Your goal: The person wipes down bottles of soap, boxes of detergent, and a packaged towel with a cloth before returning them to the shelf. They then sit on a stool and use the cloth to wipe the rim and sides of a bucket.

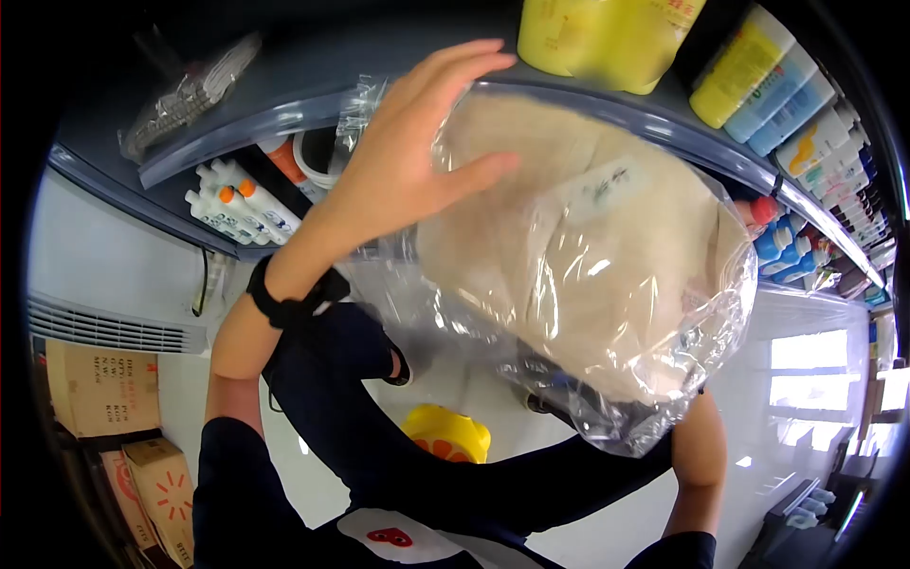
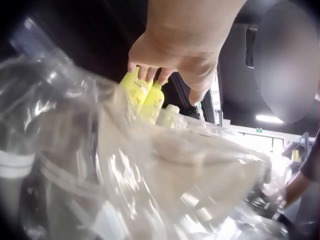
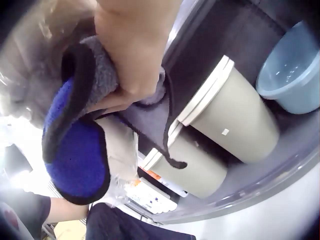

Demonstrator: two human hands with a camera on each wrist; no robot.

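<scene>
A large clear plastic bag with a beige, flat-looking item inside fills the space in front of me. My left hand is over its upper left edge, fingers extended and thumb spread apart from them. Its fingertips point toward the yellow bottles on the shelf; the left wrist view shows the hand above the bag. In the head view the bag hides my right hand. The right wrist view shows that hand gripping a folded blue and grey cloth with black edging, beside the bag.
Grey bins and a light blue basin stand on a lower shelf. White bottles sit at the left, more bottles at the right. A yellow stool-like object is on the floor between my legs; cartons stand at left.
</scene>
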